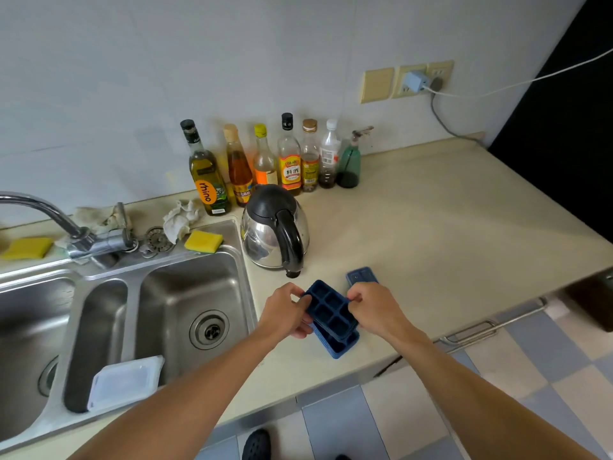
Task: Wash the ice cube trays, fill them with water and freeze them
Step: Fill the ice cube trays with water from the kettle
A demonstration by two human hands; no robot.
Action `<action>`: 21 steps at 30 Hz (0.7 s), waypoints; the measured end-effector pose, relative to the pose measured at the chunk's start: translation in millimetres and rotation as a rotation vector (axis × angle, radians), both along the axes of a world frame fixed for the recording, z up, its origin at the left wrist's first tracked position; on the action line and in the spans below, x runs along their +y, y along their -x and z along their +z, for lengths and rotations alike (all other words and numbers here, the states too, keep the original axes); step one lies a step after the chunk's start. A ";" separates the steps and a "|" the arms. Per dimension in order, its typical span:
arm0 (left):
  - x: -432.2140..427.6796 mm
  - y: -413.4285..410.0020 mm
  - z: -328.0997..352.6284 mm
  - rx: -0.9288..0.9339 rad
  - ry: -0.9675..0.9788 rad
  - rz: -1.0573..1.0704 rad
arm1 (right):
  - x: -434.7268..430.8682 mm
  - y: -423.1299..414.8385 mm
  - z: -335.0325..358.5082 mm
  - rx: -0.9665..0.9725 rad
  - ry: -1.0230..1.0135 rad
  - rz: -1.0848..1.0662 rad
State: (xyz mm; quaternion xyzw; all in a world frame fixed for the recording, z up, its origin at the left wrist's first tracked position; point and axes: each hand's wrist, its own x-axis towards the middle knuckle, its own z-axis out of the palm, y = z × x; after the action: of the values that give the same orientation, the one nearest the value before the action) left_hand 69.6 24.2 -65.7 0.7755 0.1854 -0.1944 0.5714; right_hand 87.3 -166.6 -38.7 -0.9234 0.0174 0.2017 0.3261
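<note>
Presently: upper dark-blue gridded ice cube tray (330, 310), nested on a second blue tray (338, 346), at the front edge of the cream desk (447, 234), just right of the steel double sink (185, 293). Left hand (285, 313) and right hand (374, 310): fingers curled, pinching the upper tray's opposite sides. Third blue piece (362, 275) lies just behind. Step, by judgement: separating the stack before washing. Next: lift the upper tray clear and carry it to the sink.

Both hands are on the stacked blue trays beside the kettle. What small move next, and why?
Probably lift the top tray clear of the lower tray. The left hand and right hand pinch its opposite edges, and it sits skewed on the one beneath, so separating them comes before carrying either to the sink.
</note>
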 end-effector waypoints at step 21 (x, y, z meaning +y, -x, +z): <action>117.8 -29.6 -22.1 0.189 0.196 0.062 | 104.4 -29.6 4.4 0.020 0.002 -0.004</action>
State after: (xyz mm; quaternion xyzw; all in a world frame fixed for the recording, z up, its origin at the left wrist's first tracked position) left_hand 99.3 142.0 -87.8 0.6883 0.2421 -0.2660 0.6300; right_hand 116.8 -62.2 -34.4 -0.9216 0.0227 0.2101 0.3255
